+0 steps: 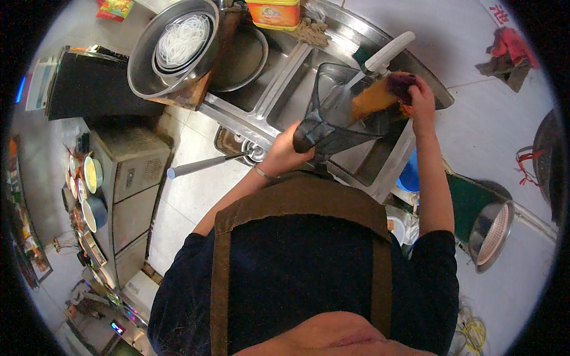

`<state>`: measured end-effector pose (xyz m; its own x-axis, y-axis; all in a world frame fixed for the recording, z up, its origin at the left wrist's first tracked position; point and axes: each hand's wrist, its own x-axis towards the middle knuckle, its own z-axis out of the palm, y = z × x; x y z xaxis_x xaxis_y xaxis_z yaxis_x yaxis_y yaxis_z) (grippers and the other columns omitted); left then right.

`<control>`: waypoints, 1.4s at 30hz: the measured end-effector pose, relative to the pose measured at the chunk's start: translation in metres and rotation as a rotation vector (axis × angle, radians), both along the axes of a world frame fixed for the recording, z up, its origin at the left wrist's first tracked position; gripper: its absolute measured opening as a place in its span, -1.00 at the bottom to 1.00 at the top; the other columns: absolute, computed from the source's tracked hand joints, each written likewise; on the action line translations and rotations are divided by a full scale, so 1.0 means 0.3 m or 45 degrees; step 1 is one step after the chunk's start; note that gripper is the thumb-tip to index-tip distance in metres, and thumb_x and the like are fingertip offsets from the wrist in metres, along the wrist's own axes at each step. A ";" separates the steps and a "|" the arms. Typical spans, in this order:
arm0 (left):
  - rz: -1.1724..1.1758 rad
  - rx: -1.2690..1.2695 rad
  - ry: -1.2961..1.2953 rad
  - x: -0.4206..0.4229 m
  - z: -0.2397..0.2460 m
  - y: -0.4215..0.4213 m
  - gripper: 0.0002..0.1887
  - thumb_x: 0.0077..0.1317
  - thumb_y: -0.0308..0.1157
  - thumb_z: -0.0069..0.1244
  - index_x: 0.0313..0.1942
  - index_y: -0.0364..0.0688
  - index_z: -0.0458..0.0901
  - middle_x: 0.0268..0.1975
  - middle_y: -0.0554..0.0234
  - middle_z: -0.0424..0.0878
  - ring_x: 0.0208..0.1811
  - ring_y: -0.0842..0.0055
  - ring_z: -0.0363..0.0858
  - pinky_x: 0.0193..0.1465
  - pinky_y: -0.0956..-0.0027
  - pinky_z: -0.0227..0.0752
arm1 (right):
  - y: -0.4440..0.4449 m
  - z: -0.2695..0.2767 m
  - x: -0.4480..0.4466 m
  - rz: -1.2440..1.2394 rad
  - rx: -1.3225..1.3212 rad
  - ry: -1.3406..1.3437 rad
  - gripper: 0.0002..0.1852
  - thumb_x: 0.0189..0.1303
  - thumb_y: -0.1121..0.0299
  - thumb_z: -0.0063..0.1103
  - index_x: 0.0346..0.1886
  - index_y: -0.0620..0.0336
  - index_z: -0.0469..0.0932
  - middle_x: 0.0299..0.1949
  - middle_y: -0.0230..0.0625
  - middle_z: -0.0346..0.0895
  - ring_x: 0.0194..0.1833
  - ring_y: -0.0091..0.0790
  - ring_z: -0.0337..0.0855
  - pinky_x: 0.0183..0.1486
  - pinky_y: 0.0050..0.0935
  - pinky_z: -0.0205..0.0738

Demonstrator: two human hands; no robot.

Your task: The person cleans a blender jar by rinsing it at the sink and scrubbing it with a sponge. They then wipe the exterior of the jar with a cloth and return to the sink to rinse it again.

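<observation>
My left hand (287,149) grips a dark, see-through container (323,129) with a square mouth, tilted over the right basin of a stainless steel sink (285,100). Water streams from a white faucet (389,51) into the container's mouth. Beyond the container's right side, my right hand (422,102) holds a dark purple item (402,86), perhaps a cloth or scrubber. A blurred orange-brown piece (372,100) extends from it towards the container; whether they are one thing I cannot tell. The fingertips of my left hand are partly hidden.
In the left basin sits a round metal pan (240,60). A large steel bowl (142,66) to its left holds a smaller bowl of white noodles (185,40). A yellow-and-orange tub (274,14) stands behind the sink. A grey-handled tool (200,167) juts out below the sink edge.
</observation>
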<state>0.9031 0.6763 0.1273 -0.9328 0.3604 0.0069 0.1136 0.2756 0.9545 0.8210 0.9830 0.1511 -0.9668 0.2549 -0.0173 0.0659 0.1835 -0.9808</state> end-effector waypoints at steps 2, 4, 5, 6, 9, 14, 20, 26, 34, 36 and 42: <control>0.019 -0.014 0.020 0.001 0.000 0.001 -0.55 -0.06 -0.44 0.09 -0.11 -0.25 0.36 -0.28 -0.02 0.51 -0.21 0.18 0.53 -0.18 0.34 0.38 | 0.038 -0.004 -0.040 -0.151 -0.314 -0.052 -0.70 0.05 0.47 -0.08 -0.11 0.25 0.47 -0.21 -0.33 0.52 -0.15 -0.41 0.50 -0.04 -0.48 0.33; 0.030 -0.065 -0.030 0.005 -0.001 -0.002 -0.53 -0.06 -0.43 0.09 -0.09 -0.24 0.35 -0.26 -0.03 0.51 -0.20 0.18 0.53 -0.17 0.34 0.37 | 0.062 -0.002 -0.087 -0.202 -0.417 -0.070 -0.69 0.06 0.46 -0.07 -0.09 0.26 0.46 -0.20 -0.34 0.51 -0.15 -0.39 0.50 -0.02 -0.47 0.31; 0.008 -0.057 -0.031 0.002 -0.004 -0.004 -0.53 -0.07 -0.43 0.10 -0.09 -0.24 0.35 -0.26 -0.03 0.52 -0.18 0.18 0.53 -0.16 0.34 0.37 | 0.057 -0.009 -0.113 0.019 -0.414 -0.135 -0.69 0.06 0.43 -0.04 -0.09 0.26 0.45 -0.19 -0.33 0.51 -0.15 -0.40 0.49 -0.02 -0.47 0.31; -0.015 -0.048 -0.022 -0.002 -0.009 -0.007 -0.52 -0.07 -0.43 0.10 -0.09 -0.24 0.34 -0.25 -0.03 0.52 -0.17 0.18 0.53 -0.16 0.34 0.37 | 0.041 -0.022 -0.138 0.231 -0.393 -0.187 -0.69 0.07 0.39 -0.01 -0.08 0.26 0.45 -0.19 -0.33 0.51 -0.15 -0.41 0.49 -0.03 -0.47 0.31; -0.031 -0.047 0.089 -0.009 -0.024 -0.009 -0.50 -0.09 -0.42 0.13 -0.09 -0.24 0.34 -0.24 -0.02 0.53 -0.15 0.18 0.53 -0.14 0.34 0.37 | -0.033 -0.086 -0.165 0.635 -0.051 -0.190 -0.65 0.08 0.33 0.05 -0.05 0.24 0.42 -0.16 -0.29 0.48 -0.10 -0.46 0.45 0.02 -0.50 0.27; 0.060 -0.063 -0.051 0.013 -0.030 -0.007 -0.48 -0.14 -0.40 0.18 -0.13 -0.25 0.36 -0.26 -0.01 0.54 -0.16 0.18 0.54 -0.15 0.34 0.38 | -0.060 -0.113 -0.199 0.924 0.353 -0.246 -0.56 0.04 0.22 0.16 -0.03 0.23 0.41 -0.14 -0.30 0.45 -0.07 -0.47 0.41 0.05 -0.50 0.23; 0.135 -0.064 -0.107 0.034 -0.046 -0.012 -0.51 -0.17 -0.41 0.21 -0.19 -0.25 0.37 -0.29 0.01 0.54 -0.21 0.24 0.56 -0.19 0.37 0.38 | -0.046 -0.032 -0.212 1.018 0.550 -0.378 -0.50 0.02 0.12 0.18 -0.05 0.28 0.41 -0.17 -0.33 0.46 -0.12 -0.47 0.43 -0.01 -0.53 0.26; 0.222 0.015 -0.192 0.065 -0.107 -0.020 -0.50 -0.18 -0.42 0.22 -0.19 -0.24 0.37 -0.33 0.10 0.54 -0.23 0.42 0.56 -0.20 0.42 0.38 | -0.035 -0.055 -0.126 0.648 -0.143 -0.606 -0.50 -0.05 0.15 0.26 -0.08 0.24 0.41 -0.24 -0.37 0.48 -0.17 -0.49 0.45 -0.09 -0.52 0.31; 0.255 0.065 -0.210 0.068 -0.114 -0.025 -0.49 -0.18 -0.43 0.24 -0.19 -0.24 0.36 -0.33 0.12 0.55 -0.21 0.53 0.54 -0.19 0.46 0.37 | -0.034 -0.125 -0.027 0.145 -0.569 -0.576 -0.61 -0.03 0.26 0.23 -0.13 0.20 0.42 -0.26 -0.37 0.49 -0.24 -0.45 0.49 -0.15 -0.47 0.37; 0.229 0.074 -0.224 0.058 -0.117 -0.020 -0.50 -0.17 -0.43 0.23 -0.19 -0.24 0.37 -0.33 0.14 0.55 -0.21 0.51 0.54 -0.19 0.45 0.37 | -0.025 -0.096 -0.003 0.062 -0.431 -0.562 -0.62 -0.05 0.26 0.23 -0.14 0.18 0.42 -0.29 -0.38 0.49 -0.28 -0.47 0.50 -0.24 -0.50 0.39; 0.063 -0.030 -0.161 0.045 -0.113 -0.027 -0.52 -0.15 -0.42 0.21 -0.19 -0.24 0.37 -0.32 0.14 0.54 -0.24 0.41 0.55 -0.20 0.41 0.38 | -0.027 0.044 0.058 0.327 0.083 -0.291 -0.60 -0.02 0.25 0.21 -0.11 0.20 0.41 -0.32 -0.35 0.50 -0.32 -0.44 0.51 -0.28 -0.47 0.40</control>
